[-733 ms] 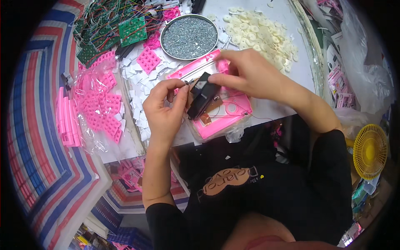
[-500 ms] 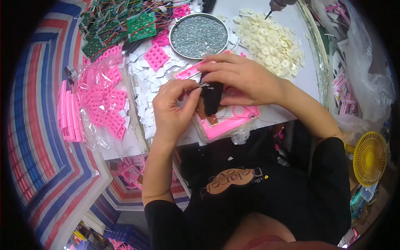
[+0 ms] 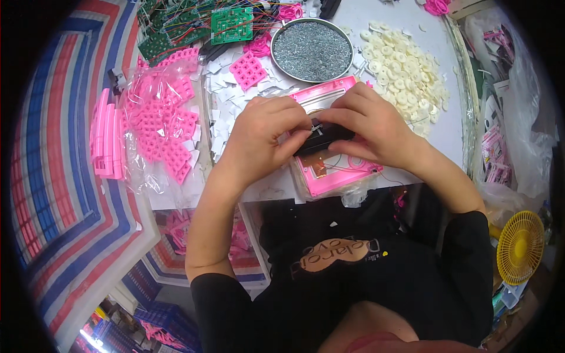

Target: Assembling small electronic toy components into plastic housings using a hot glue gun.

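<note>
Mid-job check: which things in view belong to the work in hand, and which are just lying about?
In hand:
- black part, at the fingers of the left hand and right hand
- pink casing, beneath it

Apparently lying about, untouched now:
- small metal pieces
- cream discs
- green circuit boards
- pink grid pads
- yellow fan

Black part (image 3: 319, 141) partly hidden by right hand (image 3: 378, 125). Metal piece (image 3: 316, 128) too small to identify. Circuit boards (image 3: 182, 28) cropped at top.

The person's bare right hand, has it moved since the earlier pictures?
Yes: judged against the round, pale-rimmed dish of small grey metal pieces, the right hand has shifted away from it, lower in the view.
</note>
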The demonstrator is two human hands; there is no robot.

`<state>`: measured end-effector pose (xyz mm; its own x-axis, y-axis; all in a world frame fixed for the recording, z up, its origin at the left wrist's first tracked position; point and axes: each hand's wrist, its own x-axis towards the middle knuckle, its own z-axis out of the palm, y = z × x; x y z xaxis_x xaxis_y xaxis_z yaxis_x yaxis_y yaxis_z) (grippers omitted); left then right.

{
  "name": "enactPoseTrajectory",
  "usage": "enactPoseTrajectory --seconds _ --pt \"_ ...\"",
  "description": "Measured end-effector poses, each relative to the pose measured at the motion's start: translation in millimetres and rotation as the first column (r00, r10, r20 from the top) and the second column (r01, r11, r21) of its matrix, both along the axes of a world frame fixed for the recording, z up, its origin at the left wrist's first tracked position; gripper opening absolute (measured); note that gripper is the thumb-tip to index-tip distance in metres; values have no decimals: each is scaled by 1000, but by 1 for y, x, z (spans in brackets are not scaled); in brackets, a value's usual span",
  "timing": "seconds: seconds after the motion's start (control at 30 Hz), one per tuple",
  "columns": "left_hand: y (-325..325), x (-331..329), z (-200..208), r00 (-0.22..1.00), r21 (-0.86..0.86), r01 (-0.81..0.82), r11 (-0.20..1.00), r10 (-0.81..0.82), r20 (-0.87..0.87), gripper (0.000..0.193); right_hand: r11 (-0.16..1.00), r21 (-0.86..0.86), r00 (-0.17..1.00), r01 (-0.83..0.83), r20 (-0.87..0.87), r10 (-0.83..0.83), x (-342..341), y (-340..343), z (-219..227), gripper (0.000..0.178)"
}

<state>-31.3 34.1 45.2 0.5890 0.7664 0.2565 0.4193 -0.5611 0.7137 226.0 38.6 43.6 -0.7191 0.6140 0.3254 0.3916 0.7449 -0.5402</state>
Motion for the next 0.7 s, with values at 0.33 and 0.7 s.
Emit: enactPoseTrajectory --seconds 0.33,0.7 --pt "-4 -3 4 965 228 128 965 -68 -253 20 997 -24 996 -74 57 75 -4 1 5 45" --pt "-24 13 0 972 -302 -233 924 221 -73 9 981 183 975 -69 220 28 -18 -11 20 27"
